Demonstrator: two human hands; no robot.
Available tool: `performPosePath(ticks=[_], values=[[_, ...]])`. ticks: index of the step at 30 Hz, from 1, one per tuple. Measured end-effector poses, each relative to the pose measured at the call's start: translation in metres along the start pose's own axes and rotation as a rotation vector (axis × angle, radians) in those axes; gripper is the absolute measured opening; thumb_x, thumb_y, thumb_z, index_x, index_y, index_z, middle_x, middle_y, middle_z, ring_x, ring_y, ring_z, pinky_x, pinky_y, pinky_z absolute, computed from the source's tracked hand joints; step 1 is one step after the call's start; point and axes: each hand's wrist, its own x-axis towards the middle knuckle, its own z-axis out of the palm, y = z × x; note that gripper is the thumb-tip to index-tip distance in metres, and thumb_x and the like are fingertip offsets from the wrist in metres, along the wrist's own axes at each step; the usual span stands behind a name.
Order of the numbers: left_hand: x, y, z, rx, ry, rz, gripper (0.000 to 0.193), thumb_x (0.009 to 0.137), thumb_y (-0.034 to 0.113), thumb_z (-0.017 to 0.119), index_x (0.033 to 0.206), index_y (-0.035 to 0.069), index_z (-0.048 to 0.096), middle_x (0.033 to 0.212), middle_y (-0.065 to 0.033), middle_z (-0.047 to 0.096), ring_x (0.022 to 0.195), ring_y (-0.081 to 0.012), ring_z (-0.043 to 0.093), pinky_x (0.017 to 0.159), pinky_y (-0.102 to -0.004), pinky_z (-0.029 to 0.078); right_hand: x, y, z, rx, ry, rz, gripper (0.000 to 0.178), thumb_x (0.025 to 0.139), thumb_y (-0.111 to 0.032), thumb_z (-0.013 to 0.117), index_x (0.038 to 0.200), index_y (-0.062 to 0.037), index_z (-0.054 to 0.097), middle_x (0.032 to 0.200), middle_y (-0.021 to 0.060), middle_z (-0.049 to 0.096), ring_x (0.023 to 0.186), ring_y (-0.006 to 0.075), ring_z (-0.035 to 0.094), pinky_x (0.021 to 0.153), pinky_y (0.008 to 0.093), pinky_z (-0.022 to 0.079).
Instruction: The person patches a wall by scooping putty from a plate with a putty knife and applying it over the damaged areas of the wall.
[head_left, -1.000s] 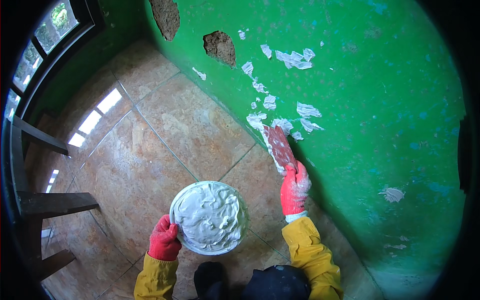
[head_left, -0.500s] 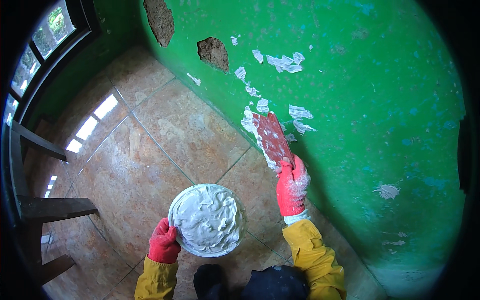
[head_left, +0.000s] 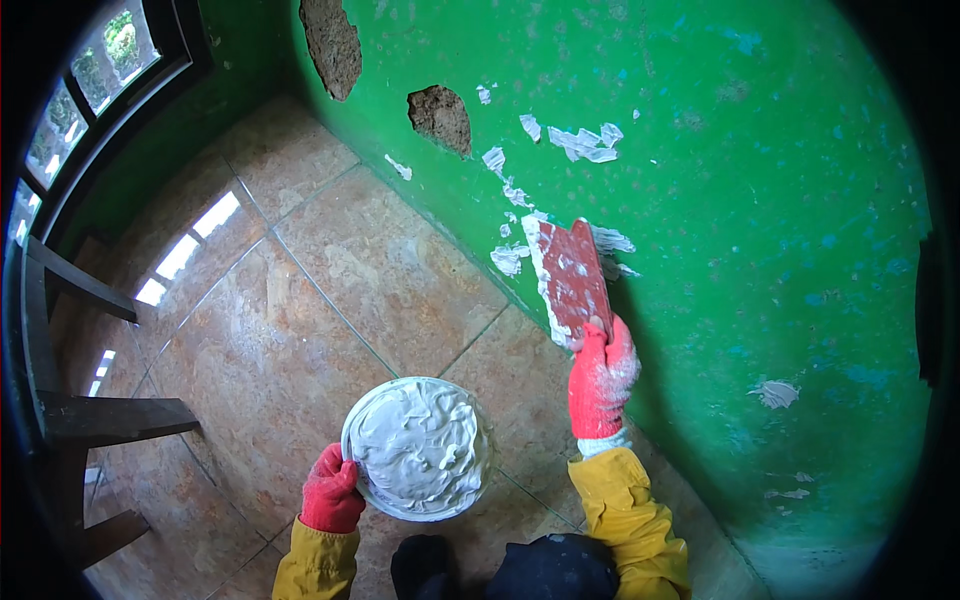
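1. Two red-gloved hands worked low in the view: the left hand [head_left: 332, 492] gripped the rim of a round pan [head_left: 418, 447] filled with white plaster, held above the tiled floor [head_left: 330, 300].
2. Further up, the right hand [head_left: 600, 378] was clenched around the handle of a red trowel [head_left: 570, 278], its blade pressed against the green wall [head_left: 740, 200].
3. White plaster patches [head_left: 583, 143] dotted the wall beyond, with bare holes [head_left: 440, 118] higher up.

Left hand [head_left: 332, 491]: red-gloved, low by the body, fingers curled closed in a grip.
Right hand [head_left: 600, 377]: red-gloved, raised forward, fingers clenched.
Forearms: yellow sleeves, entering from the lower edge; the right one extended further.
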Motion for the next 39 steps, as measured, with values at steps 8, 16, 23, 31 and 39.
performPosePath(ticks=[8,16,23,31,39], values=[[0.000,0.000,0.001,0.046,0.018,0.045,0.033,0.080,0.020,0.062,0.104,0.000,0.051,0.100,-0.0095,0.060,0.091,-0.0208,0.057,0.082,-0.0344,0.043,-0.046,0.022,-0.054,0.393,0.062,0.281,0.019,0.083,-0.002,0.048,0.101,0.0036,0.050,0.077,0.0052,0.055,0.056,0.0111,0.050,0.053,0.0228,0.039],[0.003,-0.002,0.004,0.059,-0.017,0.029,0.036,0.080,0.022,0.063,0.105,-0.001,0.051,0.102,-0.0102,0.060,0.092,-0.0210,0.057,0.083,-0.0342,0.043,-0.034,0.030,-0.088,0.408,0.292,0.192,0.013,0.087,-0.008,0.046,0.096,0.0005,0.052,0.058,0.0025,0.049,0.051,0.0104,0.046,0.048,0.0229,0.036],[0.001,-0.005,0.008,0.030,-0.030,0.023,0.035,0.079,0.020,0.064,0.105,-0.001,0.051,0.101,-0.0106,0.060,0.092,-0.0220,0.057,0.084,-0.0346,0.042,-0.016,0.020,-0.081,0.471,0.306,0.190,0.013,0.087,-0.009,0.048,0.095,-0.0002,0.052,0.058,0.0018,0.049,0.051,0.0094,0.045,0.047,0.0229,0.035],[-0.002,-0.005,0.010,0.008,-0.021,0.029,0.032,0.080,0.016,0.063,0.104,-0.001,0.051,0.101,-0.0107,0.060,0.092,-0.0224,0.057,0.084,-0.0353,0.042,-0.007,0.034,-0.100,0.379,0.374,0.213,0.013,0.086,-0.008,0.047,0.096,-0.0002,0.052,0.060,0.0013,0.048,0.049,0.0091,0.043,0.047,0.0217,0.034],[-0.001,-0.005,0.013,0.023,-0.039,0.020,0.032,0.080,0.018,0.063,0.103,-0.001,0.051,0.101,-0.0099,0.060,0.092,-0.0222,0.057,0.085,-0.0354,0.042,-0.004,0.029,-0.103,0.360,0.269,0.157,0.018,0.082,-0.003,0.048,0.100,0.0004,0.051,0.065,0.0001,0.048,0.052,0.0086,0.044,0.048,0.0225,0.035]])
